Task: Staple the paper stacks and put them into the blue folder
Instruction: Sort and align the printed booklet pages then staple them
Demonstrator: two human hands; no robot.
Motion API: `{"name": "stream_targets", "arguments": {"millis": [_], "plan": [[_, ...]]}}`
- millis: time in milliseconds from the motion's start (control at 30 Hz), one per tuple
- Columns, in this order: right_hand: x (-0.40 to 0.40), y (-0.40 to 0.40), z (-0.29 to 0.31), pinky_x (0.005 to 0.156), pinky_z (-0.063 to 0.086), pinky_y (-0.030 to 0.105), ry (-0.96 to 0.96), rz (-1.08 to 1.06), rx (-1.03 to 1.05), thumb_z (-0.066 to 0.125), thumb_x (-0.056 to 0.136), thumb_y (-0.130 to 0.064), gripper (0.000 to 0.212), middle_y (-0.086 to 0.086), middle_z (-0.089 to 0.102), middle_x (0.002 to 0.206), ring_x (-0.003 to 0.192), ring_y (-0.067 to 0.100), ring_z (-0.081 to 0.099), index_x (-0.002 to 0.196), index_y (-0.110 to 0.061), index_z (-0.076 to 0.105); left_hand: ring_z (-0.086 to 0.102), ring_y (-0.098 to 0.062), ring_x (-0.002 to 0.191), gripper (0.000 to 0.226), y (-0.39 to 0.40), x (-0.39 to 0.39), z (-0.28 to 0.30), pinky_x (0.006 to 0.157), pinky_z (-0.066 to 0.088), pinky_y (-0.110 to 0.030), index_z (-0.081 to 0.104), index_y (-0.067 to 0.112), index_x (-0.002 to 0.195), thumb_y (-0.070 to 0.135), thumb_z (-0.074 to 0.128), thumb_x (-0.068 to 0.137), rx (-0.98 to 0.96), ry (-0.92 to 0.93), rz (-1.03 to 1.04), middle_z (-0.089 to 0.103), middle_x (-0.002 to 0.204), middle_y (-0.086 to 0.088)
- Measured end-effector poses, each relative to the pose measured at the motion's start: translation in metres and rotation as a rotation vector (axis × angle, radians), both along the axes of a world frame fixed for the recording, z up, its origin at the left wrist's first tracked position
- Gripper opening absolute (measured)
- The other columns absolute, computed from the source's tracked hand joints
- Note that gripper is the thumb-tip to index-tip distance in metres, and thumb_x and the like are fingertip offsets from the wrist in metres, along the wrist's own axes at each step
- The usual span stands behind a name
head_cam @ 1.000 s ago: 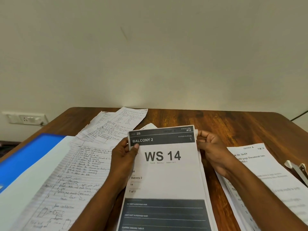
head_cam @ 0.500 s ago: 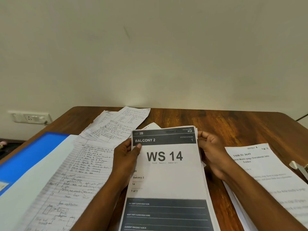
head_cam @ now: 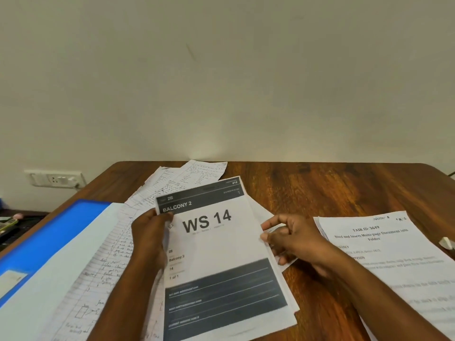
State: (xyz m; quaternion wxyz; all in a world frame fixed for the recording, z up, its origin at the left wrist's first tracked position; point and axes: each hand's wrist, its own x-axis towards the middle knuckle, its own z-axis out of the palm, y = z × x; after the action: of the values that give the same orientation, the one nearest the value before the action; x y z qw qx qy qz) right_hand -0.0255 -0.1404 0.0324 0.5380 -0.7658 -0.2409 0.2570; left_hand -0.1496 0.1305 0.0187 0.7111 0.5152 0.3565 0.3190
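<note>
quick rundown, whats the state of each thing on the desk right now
WS 14 stack: held, tilted
left hand: grips the stack's left edge
right hand: pinches the stack's right edge
blue folder: open, flat
handwritten pages: loose, spread out
task sheet: flat on table
stapler: mostly out of frame, untouched

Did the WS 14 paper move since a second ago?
Yes. The WS 14 paper has turned anticlockwise against the table edge; its top now leans right, held by the left hand.
</note>
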Motion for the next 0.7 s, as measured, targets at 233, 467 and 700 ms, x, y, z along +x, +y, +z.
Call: {"name": "stream_targets", "arguments": {"millis": [233, 467, 700], "plan": [[-0.01, 0.005, -0.002, 0.069, 0.063, 0.04, -0.05, 0.09, -0.052, 0.081, 0.089, -0.011, 0.029, 0.008, 0.08, 0.086, 0.066, 0.017, 0.072, 0.114, -0.018, 0.069, 0.07, -0.031, 0.089, 0.012, 0.025, -0.009, -0.005, 0.075, 0.052, -0.025, 0.061, 0.022, 0.093, 0.013, 0.066, 0.1, 0.0, 0.017, 0.019, 0.072, 0.118, -0.018], [-0.008, 0.007, -0.005, 0.066, 0.063, 0.038, -0.07, 0.067, -0.056, 0.082, 0.088, -0.015, 0.028, 0.004, 0.081, 0.09, 0.081, 0.024, 0.079, 0.113, -0.02, 0.07, 0.066, -0.015, 0.077, 0.015, 0.031, -0.012, -0.006, 0.062, 0.041, -0.02, 0.06, 0.018, 0.112, 0.027, 0.068, 0.102, -0.054, 0.033, 0.106, 0.069, 0.1, -0.002], [0.013, 0.005, -0.024, 0.066, 0.059, 0.019, -0.452, -0.209, -0.281, 0.088, 0.082, -0.036, 0.032, -0.012, 0.071, 0.116, 0.089, 0.008, 0.07, 0.106, -0.033, 0.068, 0.077, -0.024, 0.083, 0.012, 0.032, -0.017, -0.007, 0.067, 0.058, -0.032, 0.07, 0.018, 0.098, 0.007, 0.074, 0.095, 0.02, 0.033, 0.138, 0.078, 0.096, -0.002]]}}
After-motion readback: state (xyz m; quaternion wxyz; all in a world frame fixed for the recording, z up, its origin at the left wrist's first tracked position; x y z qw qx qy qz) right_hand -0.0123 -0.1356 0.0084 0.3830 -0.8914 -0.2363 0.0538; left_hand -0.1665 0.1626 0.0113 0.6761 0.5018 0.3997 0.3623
